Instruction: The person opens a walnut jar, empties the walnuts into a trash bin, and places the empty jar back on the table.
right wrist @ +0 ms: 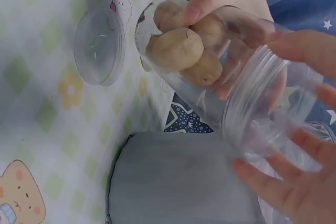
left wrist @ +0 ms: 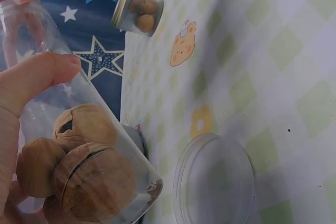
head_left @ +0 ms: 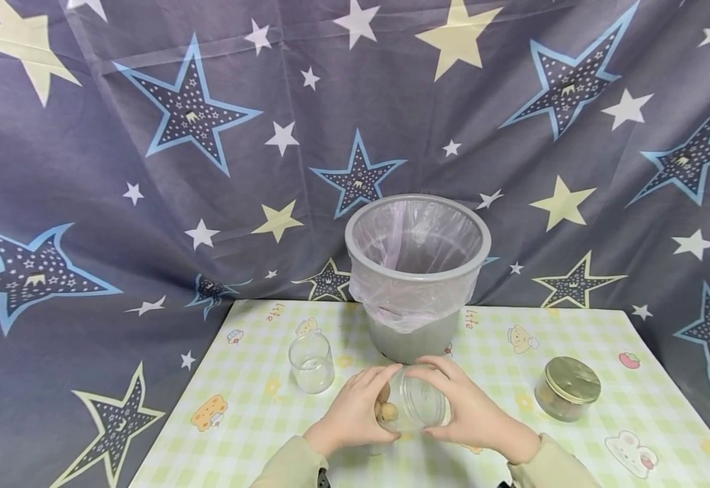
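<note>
A clear plastic jar [right wrist: 210, 100] with several walnuts [right wrist: 176, 51] inside is tipped over on its side between my two hands, above the table. My left hand [head_left: 357, 410] grips its body near the walnut end, thumb along the wall in the left wrist view. Around the ridged clear rim at the other end curl the thumb and fingers of my right hand [head_left: 473, 410]. The walnuts lie gathered toward the jar's base. Below the jar, a clear round lid [left wrist: 214, 179] lies on the tablecloth; the left hand hides most of it in the head view.
A grey bin [head_left: 416, 339] lined with a clear bag stands just beyond my hands. To the left is an empty clear jar [head_left: 312, 366]. A gold-lidded jar [head_left: 568, 388] holding walnuts stands at the right. Star-patterned cloth [head_left: 239, 203] hangs behind the checked tablecloth [head_left: 251, 420].
</note>
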`<state>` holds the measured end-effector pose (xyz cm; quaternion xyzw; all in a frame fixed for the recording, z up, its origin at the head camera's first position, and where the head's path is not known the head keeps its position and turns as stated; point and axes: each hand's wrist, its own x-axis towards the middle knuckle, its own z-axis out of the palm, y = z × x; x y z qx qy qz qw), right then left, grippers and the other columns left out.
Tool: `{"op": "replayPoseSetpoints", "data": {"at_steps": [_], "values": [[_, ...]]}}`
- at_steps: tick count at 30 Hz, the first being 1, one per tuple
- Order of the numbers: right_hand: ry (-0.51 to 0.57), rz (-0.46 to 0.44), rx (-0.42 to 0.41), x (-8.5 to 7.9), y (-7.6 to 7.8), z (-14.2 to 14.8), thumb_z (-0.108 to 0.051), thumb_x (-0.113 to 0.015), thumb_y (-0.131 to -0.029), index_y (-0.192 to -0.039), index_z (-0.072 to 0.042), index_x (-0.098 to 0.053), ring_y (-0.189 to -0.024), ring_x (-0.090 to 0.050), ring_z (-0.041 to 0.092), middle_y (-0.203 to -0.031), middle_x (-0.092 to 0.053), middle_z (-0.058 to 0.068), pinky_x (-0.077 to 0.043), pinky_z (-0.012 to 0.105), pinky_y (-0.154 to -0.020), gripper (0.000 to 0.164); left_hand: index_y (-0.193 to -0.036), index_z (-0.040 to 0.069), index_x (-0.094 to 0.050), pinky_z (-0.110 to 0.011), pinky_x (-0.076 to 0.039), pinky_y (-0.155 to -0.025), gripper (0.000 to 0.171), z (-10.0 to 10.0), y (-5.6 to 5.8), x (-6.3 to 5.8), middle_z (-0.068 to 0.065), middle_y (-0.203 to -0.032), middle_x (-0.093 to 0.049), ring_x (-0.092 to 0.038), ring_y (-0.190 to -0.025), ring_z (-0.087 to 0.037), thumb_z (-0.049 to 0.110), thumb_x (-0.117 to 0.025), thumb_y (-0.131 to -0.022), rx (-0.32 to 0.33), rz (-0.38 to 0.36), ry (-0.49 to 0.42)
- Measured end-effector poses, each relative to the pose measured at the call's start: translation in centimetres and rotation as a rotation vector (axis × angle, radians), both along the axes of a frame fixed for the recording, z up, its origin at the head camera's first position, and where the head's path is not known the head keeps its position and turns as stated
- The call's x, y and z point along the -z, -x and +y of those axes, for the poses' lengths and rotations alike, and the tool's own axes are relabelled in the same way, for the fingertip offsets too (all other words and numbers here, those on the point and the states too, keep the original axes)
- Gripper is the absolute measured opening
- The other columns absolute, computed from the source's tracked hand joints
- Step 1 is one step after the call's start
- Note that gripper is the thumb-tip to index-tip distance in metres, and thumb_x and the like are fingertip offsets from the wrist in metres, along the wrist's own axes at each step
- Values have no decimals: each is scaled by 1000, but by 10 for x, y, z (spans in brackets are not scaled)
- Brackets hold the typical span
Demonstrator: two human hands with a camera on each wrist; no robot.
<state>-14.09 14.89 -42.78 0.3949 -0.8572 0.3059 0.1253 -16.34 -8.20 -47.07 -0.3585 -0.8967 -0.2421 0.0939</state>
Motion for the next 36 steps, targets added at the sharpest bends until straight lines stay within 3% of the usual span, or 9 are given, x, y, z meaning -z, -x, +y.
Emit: {"op": "replayPoseSetpoints", "data": {"at_steps": [4, 7, 10, 14, 17, 22, 28, 36], "values": [[2, -54, 5, -2, 1, 3, -18, -89, -59, -138, -13, -43, -120, -48, 37, -137, -43, 14, -53, 50, -86, 92, -144, 15, -34, -38, -48, -92, 103, 1, 0, 0, 0, -100, -55, -47, -92, -7, 39, -87, -59, 4, -17, -6], [30, -169, 108, -6, 1, 4, -30, -83, -69, -142, -11, -39, -115, -53, 37, -136, -46, 15, -53, 49, -84, 87, -144, 16, -33, -38, -48, -93, 103, 1, 0, 1, 0, -99, -55, -47, -92, -7, 39, -87, -59, -1, -14, -6], [46, -308, 234, -11, 2, 2, -40, -75, -78, -142, -11, -38, -104, -57, 33, -130, -51, 17, -54, 42, -76, 80, -144, 17, -33, -36, -48, -90, 104, 2, 0, 1, 2, -97, -54, -47, -90, -6, 40, -87, -59, -7, -1, -10], [7, -448, 324, -16, 2, -2, -46, -70, -80, -141, -11, -41, -89, -57, 20, -122, -54, 16, -50, 30, -66, 76, -144, 18, -34, -33, -47, -86, 104, 4, 1, 2, 6, -94, -50, -45, -85, -4, 40, -87, -58, -19, 18, -1], [-29, -492, 355, -18, 1, -6, -51, -69, -80, -140, -11, -43, -86, -59, 18, -120, -57, 15, -51, 33, -67, 76, -144, 18, -34, -31, -47, -84, 105, 6, 2, 4, 8, -92, -49, -43, -83, -3, 41, -87, -57, -26, 47, 15], [-77, -473, 390, -19, -2, -11, -55, -68, -78, -136, -8, -48, -100, -62, 30, -123, -59, 19, -54, 48, -75, 77, -143, 15, -36, -31, -47, -84, 104, 8, 2, 5, 9, -93, -47, -45, -84, -4, 43, -87, -57, -23, 73, 32], [-103, -427, 341, -16, -3, -10, -51, -73, -74, -134, -11, -49, -97, -62, 35, -121, -57, 22, -53, 51, -73, 76, -143, 17, -35, -34, -48, -91, 105, 8, 0, 7, 9, -99, -48, -47, -90, -6, 43, -87, -57, -36, 52, 59], [-68, -177, 191, -5, -1, -5, -27, -86, -61, -132, -13, -50, -99, -59, 23, -114, -55, 6, -55, 43, -79, 80, -143, 15, -36, -36, -48, -91, 104, 6, -1, 11, 6, -98, -51, -48, -90, -7, 41, -87, -57, -31, 36, 30]]}}
